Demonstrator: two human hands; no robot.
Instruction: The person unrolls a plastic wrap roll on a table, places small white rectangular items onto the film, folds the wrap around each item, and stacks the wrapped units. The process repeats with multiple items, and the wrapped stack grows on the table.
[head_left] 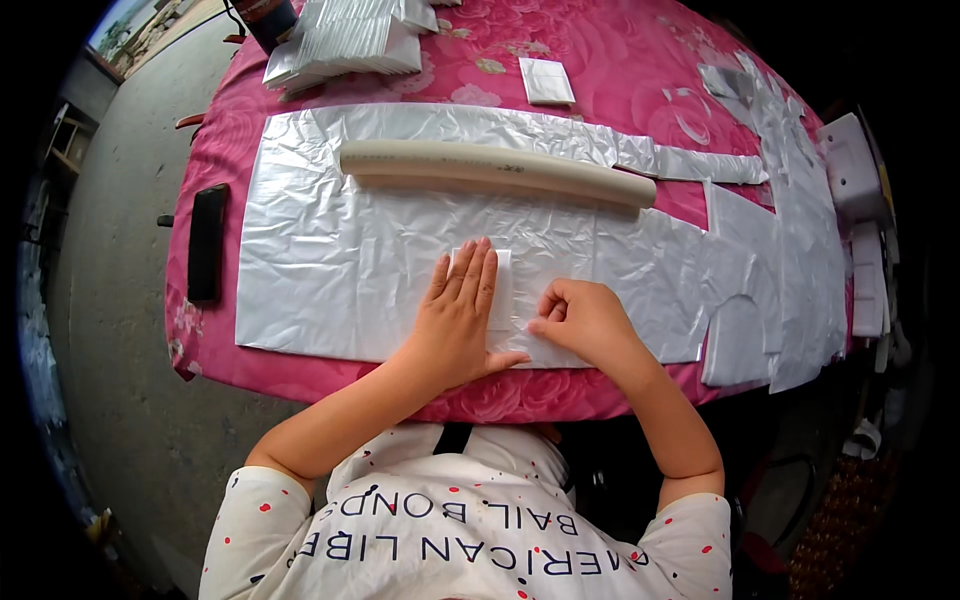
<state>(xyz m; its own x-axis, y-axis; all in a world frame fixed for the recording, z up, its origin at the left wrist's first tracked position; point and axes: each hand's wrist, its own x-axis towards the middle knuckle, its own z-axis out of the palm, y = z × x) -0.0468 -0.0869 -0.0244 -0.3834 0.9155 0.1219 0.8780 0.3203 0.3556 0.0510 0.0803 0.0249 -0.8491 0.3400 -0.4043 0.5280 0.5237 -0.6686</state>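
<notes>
My left hand lies flat, fingers stretched and thumb out to the side, pressing on a small folded white plastic bag. Much of that folded piece is hidden under the palm. Just to its right, my right hand is closed, with thumb and curled fingers together low over the plastic. What they pinch, if anything, is too small to make out. Beneath both hands spreads a stack of wide, silvery-white plastic bags, wrinkled and flat. A beige plastic pipe rests across the stack beyond my hands.
A black phone-like object lies at the table's left. Folded white packets are piled at the far left, with a single packet farther right. Loose plastic sheets cover the right side of the pink flowered tablecloth. White plastic containers stand beyond the right edge.
</notes>
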